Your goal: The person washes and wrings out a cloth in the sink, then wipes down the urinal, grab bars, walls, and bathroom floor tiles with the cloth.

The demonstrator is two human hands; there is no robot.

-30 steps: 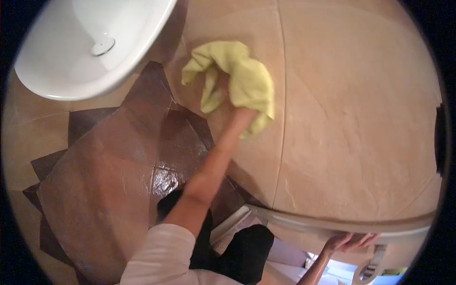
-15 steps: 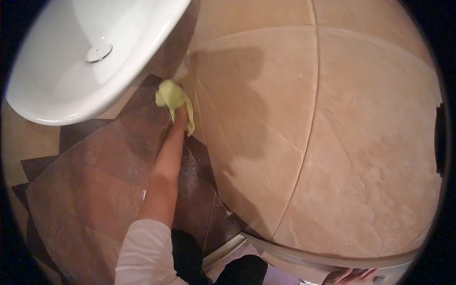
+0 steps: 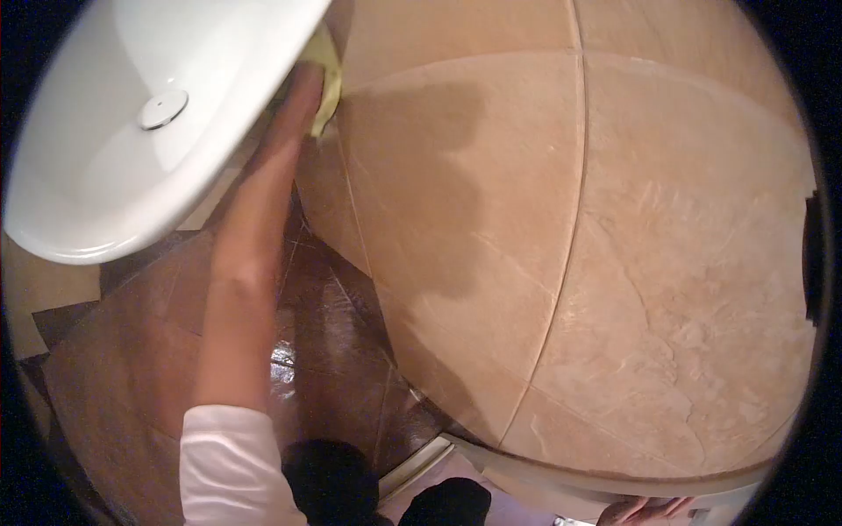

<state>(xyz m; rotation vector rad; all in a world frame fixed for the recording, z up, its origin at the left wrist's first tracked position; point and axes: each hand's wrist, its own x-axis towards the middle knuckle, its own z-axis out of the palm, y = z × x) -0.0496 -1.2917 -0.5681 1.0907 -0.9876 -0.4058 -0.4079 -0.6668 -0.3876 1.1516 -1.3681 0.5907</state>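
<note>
My left hand reaches far forward along the foot of the tiled wall, past the white basin's rim. It is closed on a yellow cloth, which hangs out beside the fingers against the wall. The basin's edge hides part of the cloth. My right hand shows only in part at the bottom right edge, beside a pale ledge or frame. Its fingers are stretched out, and I see nothing in them.
The white basin with a round drain cover juts in at the upper left. Dark brown floor tiles shine in places. A tan tiled wall fills the right. My dark-clothed knees are at the bottom.
My left hand has moved forward and slightly left with the yellow cloth, from the floor tiles to behind the basin's rim. My right hand has stayed about where it was.
</note>
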